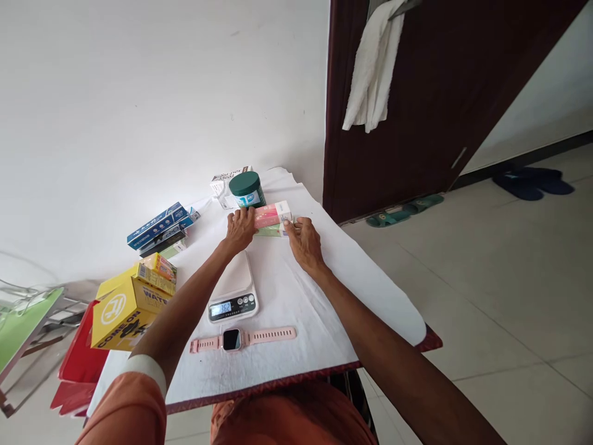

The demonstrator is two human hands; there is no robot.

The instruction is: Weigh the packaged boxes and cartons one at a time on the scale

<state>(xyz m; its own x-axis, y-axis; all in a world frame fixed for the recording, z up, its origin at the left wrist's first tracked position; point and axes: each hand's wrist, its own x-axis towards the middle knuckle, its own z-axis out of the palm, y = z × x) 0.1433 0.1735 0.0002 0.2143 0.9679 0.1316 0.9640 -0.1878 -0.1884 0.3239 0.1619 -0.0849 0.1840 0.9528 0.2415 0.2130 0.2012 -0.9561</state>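
Beyond the scale, a pink and white box [272, 214] lies on top of a light green box [270, 231]. My left hand [241, 230] has its fingers curled over the left end of the pink box. At the other end, my right hand [306, 244] pinches the right edge of the boxes with thumb and fingers; which of the two it bears on is partly hidden. Just behind stands a dark green lidded jar [246, 190]. Nearer to me is a white digital scale [233, 284], its display reading about 362. A pink smartwatch [231, 339] lies stretched out in front of it.
Blue boxes [157, 225] are stacked at the table's left edge, with a yellow carton [123, 309] closer to me. A white box [231, 175] stands behind the jar. Red stool-like plastic [83, 352] shows at left. Slippers [403, 211] lie by the dark door [417, 111].
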